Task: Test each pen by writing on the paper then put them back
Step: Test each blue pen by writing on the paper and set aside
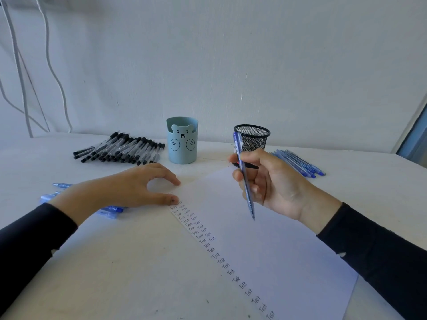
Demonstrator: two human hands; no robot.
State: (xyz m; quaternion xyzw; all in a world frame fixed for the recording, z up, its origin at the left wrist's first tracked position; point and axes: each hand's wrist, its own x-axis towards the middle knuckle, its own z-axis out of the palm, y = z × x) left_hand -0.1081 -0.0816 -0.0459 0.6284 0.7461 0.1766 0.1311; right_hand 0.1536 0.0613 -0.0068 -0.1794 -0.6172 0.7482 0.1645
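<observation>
Pinching a translucent blue ballpoint pen [242,165] tip-down above the white paper sheet [288,239], the right hand [270,181] partly hides the black mesh cup [253,135]. The left hand [124,188], fingers loosely arched, touches the sheet's upper corner, covering loose blue pens [111,210]. Behind: a teal bear-faced holder [182,144] mid-frame, black-capped pens [120,148] upper left, more blue pens [300,162] right.
</observation>
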